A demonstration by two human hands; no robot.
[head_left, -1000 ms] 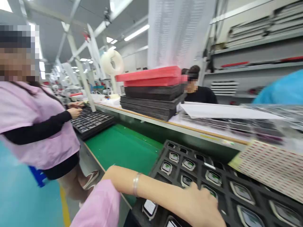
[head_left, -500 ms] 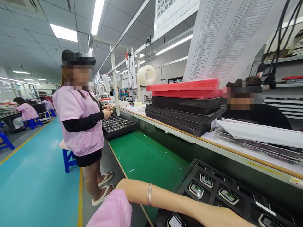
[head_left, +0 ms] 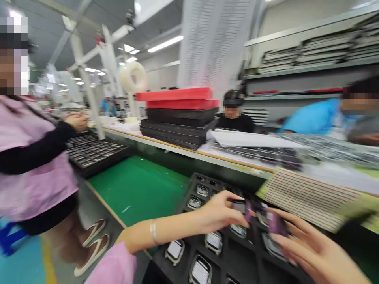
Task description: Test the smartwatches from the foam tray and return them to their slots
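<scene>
My left hand [head_left: 217, 213] reaches over a black foam tray [head_left: 248, 260]. Between its thumb and fingers is a small dark watch case [head_left: 240, 206] with a purple edge. My right hand [head_left: 310, 242] comes in from the lower right, its fingers closed on another purplish watch case [head_left: 275, 223], blurred by motion. The two held cases are close together above the tray, with a small gap between them. Several square watch cases with pale labels, such as a silver-rimmed watch case [head_left: 174, 251], sit in the tray's pockets.
A green work surface [head_left: 142, 181] runs left of the tray. On the raised shelf [head_left: 189, 156] behind stand black foam trays [head_left: 177, 126] topped by red ones [head_left: 177, 98]. Striped yellowish sheets [head_left: 308, 197] lie at right. A co-worker in pink [head_left: 38, 173] stands left; others sit opposite.
My view has swung right and down over the tray. Both hands now show with watch cases in them; before, only my left forearm was visible. The pink-clad co-worker appears farther left.
</scene>
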